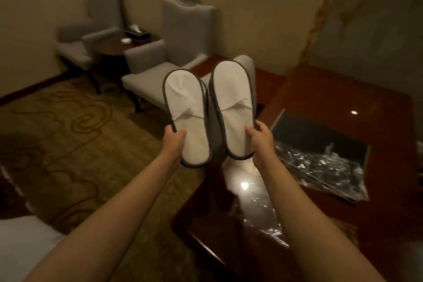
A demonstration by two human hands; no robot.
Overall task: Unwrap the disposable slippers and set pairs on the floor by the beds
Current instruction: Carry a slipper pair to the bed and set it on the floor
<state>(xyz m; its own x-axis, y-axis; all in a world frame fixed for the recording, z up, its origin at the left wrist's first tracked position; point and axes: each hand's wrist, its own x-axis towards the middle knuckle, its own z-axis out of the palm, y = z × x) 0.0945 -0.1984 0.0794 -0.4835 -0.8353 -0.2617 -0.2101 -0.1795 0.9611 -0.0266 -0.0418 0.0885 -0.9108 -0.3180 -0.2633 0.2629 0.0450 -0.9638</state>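
Two slippers: one left slipper (186,117) and one right slipper (233,107), both white with dark grey edging, held up in the air side by side, toes pointing away, above the near edge of the worktop
Left grip: the left hand (175,141) is closed on the heel end of the left slipper — thumb on the white face, fingers curled round the grey rim
Right grip: the right hand (261,138) is closed the same way on the heel end of the right slipper
Gap between slippers: narrow, edges near but apart at the toes
Wrappers: two patches of crinkled clear plastic on the worktop (343,103) — one wrapper (320,167) over a dark tray to the right, another wrapper (258,208) below the hands; what lies inside it is blurred
Armchairs: two grey ones, the near armchair (174,52) and the far armchair (91,36)
Side table: one small round side table (109,49) between them
Floor: patterned carpet (68,133), with no slippers on it
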